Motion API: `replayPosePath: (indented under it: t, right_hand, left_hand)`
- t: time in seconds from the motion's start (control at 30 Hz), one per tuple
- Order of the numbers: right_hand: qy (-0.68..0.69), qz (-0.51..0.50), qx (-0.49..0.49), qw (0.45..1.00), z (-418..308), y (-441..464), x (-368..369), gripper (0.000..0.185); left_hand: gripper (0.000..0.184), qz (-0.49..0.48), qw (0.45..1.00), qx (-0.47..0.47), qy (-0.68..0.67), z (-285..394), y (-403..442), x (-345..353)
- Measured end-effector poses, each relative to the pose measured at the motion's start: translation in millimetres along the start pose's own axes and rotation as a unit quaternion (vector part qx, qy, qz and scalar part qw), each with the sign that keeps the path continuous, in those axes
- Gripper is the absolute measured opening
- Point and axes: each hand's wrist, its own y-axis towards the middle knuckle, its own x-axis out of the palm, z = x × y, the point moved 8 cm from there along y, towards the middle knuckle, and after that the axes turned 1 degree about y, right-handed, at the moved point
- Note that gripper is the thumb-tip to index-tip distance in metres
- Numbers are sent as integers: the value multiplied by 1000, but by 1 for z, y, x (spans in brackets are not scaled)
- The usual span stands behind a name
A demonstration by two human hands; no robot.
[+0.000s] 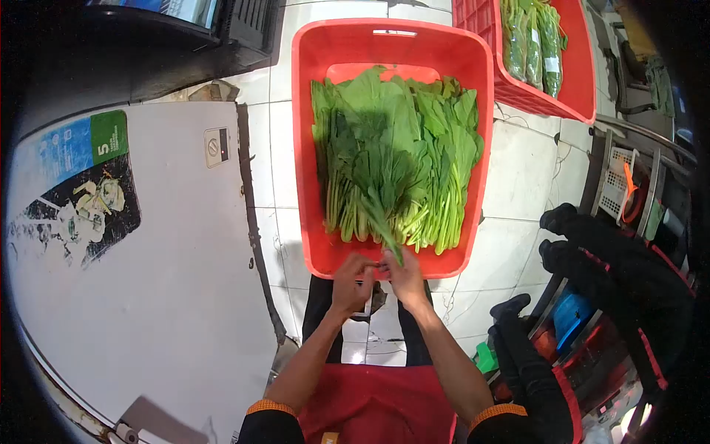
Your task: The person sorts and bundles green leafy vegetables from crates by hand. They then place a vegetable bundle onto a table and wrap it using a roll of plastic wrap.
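Note:
A red plastic crate (302, 185) sits in front of me, with bunches of long-stemmed leafy greens (444, 140) inside, stems toward me. Over its near rim, my right hand (407, 280) is closed on a single leafy green stalk (379, 222), which slants up and away over the pile. My left hand (353, 283) is beside it, fingers bent together close to the right hand's fingertips. Something small and dark shows between the two hands, too small to name. Whether the left fingers pinch the stalk's end cannot be made out.
A second red crate (584, 81) with bagged greens (534, 44) stands at the upper right. A white appliance (185, 259) fills the left side. At right are other people's dark-clothed legs (621, 274) and a metal rack (651, 200). White tiles (518, 170) cover the floor.

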Motion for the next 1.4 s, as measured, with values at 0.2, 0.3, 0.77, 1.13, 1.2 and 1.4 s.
replayPosePath:
  t: [0.2, 0.3, 0.77, 1.13, 1.2, 1.4]
  right_hand:
    - [-22, 78, -158, 984, -66, -52, -39, 24]
    - [65, 67, -117, 989, -70, -68, -52, 29]
    - [150, 112, -83, 979, -67, -88, -75, 31]
    - [202, 81, -136, 967, -85, -119, -54, 15]
    - [183, 45, -130, 973, -100, -133, -44, 12]
    - [43, 69, -107, 991, -153, -193, -34, 19]
  left_hand:
    - [35, 197, 967, 11, 160, -65, 54, 5]
    - [43, 172, 971, -68, 152, -78, 73, 19]
    - [36, 108, 964, -228, -87, -95, 79, 10]
    - [28, 47, 927, -124, -350, 40, 20, -38]
    - [27, 39, 905, -131, -402, 62, -3, -47]
    - [38, 59, 905, -165, -388, 130, -81, -91]
